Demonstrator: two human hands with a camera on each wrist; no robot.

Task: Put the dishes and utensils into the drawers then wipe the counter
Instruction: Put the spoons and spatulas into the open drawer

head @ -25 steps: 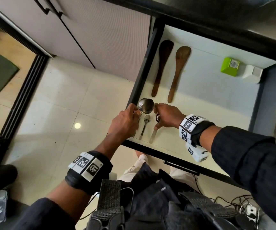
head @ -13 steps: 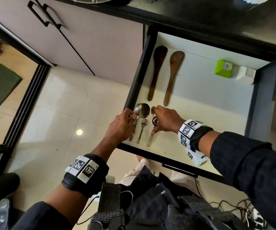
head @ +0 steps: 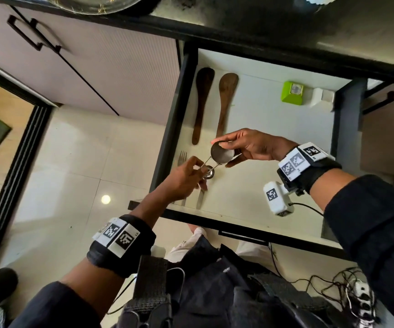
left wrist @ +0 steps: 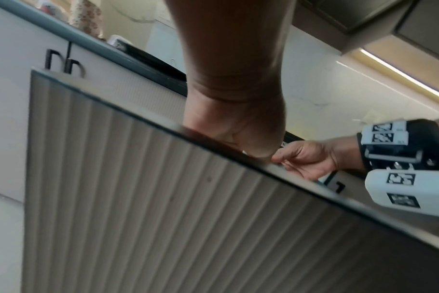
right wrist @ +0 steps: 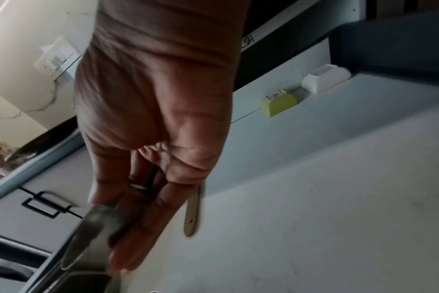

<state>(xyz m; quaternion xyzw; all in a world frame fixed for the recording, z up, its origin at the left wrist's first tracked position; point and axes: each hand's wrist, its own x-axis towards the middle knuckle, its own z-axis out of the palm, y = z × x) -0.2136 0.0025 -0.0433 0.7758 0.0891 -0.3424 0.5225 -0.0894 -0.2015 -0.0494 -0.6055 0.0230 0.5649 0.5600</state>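
Observation:
Over the open white drawer (head: 250, 138) both hands hold a small steel cup (head: 219, 155) with a wire handle. My left hand (head: 191, 172) pinches the handle; my right hand (head: 223, 152) grips the round bowl between thumb and fingers. Below them in the drawer lie a fork (head: 181, 157), a spoon (head: 209, 175) and a flat steel handle (head: 200, 200). Two wooden spatulas (head: 202, 100) (head: 225, 102) lie further back. The right wrist view shows my right hand (right wrist: 128, 228) on the blurred cup (right wrist: 93, 224). The drawer front (left wrist: 163, 198) hides my left fingers in the left wrist view.
A green box (head: 293, 92) and a white box (head: 322, 97) sit at the drawer's back right. A dark plate (head: 92, 3) stands on the black counter (head: 262, 24) above. Cables (head: 345, 292) lie on the floor at lower right.
My right hand has left the utensils on the drawer floor and now grips the cup's bowl. The cup has risen slightly and moved right, my left hand still pinching its handle.

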